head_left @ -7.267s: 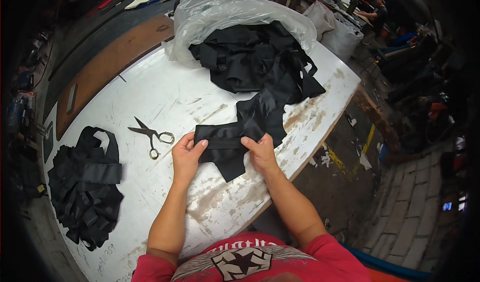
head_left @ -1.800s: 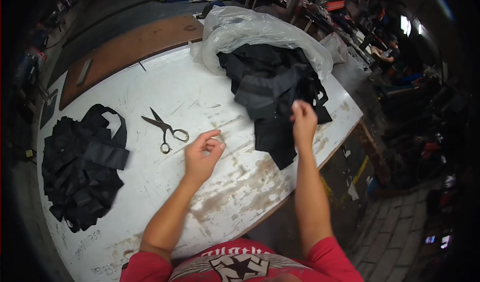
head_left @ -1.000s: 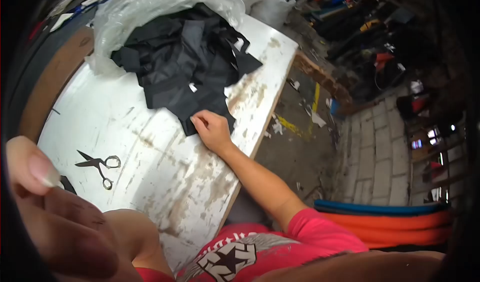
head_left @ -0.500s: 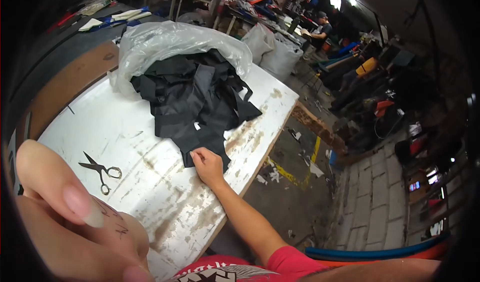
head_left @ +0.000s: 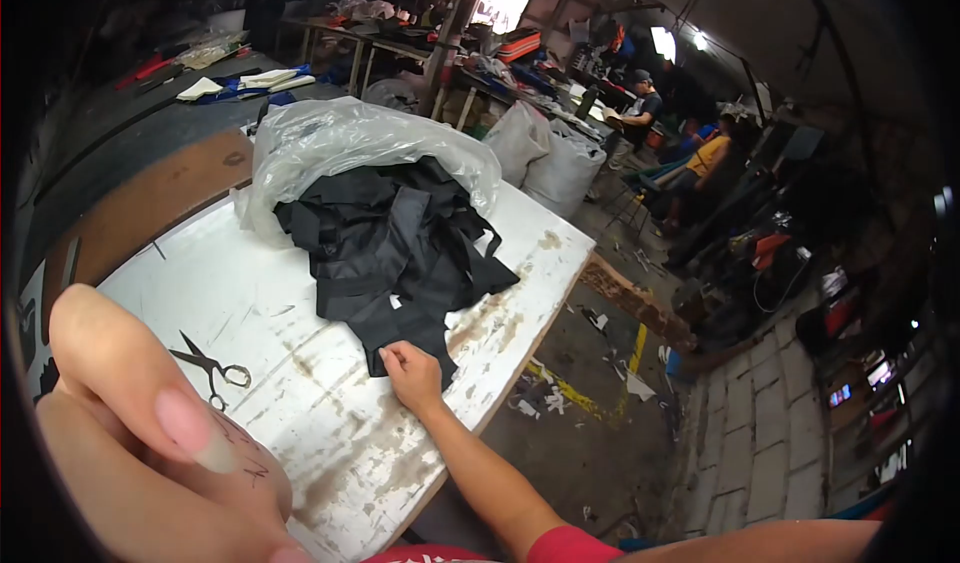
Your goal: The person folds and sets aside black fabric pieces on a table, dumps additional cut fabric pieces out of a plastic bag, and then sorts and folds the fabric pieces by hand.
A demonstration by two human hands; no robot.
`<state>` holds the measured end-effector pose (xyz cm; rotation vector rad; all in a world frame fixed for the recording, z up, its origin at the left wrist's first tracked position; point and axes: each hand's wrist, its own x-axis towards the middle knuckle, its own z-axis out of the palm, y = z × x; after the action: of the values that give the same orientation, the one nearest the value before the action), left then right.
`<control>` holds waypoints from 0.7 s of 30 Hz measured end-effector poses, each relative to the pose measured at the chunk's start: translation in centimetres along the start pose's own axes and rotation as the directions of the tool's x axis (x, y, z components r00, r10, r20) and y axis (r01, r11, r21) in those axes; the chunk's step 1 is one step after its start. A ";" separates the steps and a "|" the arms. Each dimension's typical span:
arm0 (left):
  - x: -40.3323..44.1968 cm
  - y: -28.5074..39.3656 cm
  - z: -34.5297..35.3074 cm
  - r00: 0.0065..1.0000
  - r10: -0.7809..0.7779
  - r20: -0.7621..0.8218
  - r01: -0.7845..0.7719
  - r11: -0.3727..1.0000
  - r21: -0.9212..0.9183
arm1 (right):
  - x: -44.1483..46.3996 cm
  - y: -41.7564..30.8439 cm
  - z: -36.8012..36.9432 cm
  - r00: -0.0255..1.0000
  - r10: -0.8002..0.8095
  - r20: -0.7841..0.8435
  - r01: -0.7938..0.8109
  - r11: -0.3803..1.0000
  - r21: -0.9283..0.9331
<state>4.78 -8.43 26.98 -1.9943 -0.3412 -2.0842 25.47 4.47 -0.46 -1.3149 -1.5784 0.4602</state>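
Note:
My right hand [head_left: 412,375] is closed on the near edge of a heap of black fabric pieces [head_left: 375,248], thumb and fingers pinched together. The heap spills out of a clear plastic bag [head_left: 365,128] lying on a worn white tabletop [head_left: 330,403]. Very close to the camera at the lower left is my left hand [head_left: 150,443]. Its thumb is bent in, the other fingers are mostly hidden, and I cannot make out anything in its grip. Beyond it on the tabletop lie black-bladed scissors [head_left: 215,365], spread apart and partly covered by the hand.
A brown board [head_left: 150,198] borders the table's far left, beside a dark surface with white and blue pieces [head_left: 260,81]. Full sacks [head_left: 562,173] stand behind the table. Scraps [head_left: 637,387] litter the floor near a block wall [head_left: 755,413]. People [head_left: 640,108] are in the background.
The view has tipped upward, so the table and bag appear lower. My right hand keeps its pinch on the black fabric. My left hand stays close to the camera, covering more of the scissors.

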 end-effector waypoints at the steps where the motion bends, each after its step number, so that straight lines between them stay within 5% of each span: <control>1: 0.1 0.0 0.3 1.000 0.003 0.003 -0.003 1.000 -0.008 | 0.0 0.0 0.1 1.000 -0.006 -0.009 0.006 1.000 0.001; 21: 0.8 1.0 4.1 0.999 0.031 -0.010 -0.033 0.989 -0.141 | -0.2 1.3 0.5 0.994 -0.112 0.001 0.111 0.989 -0.099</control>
<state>8.97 -8.08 27.99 -2.0548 -0.1629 -2.1501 25.73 4.92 -1.77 -1.2930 -1.6797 0.3126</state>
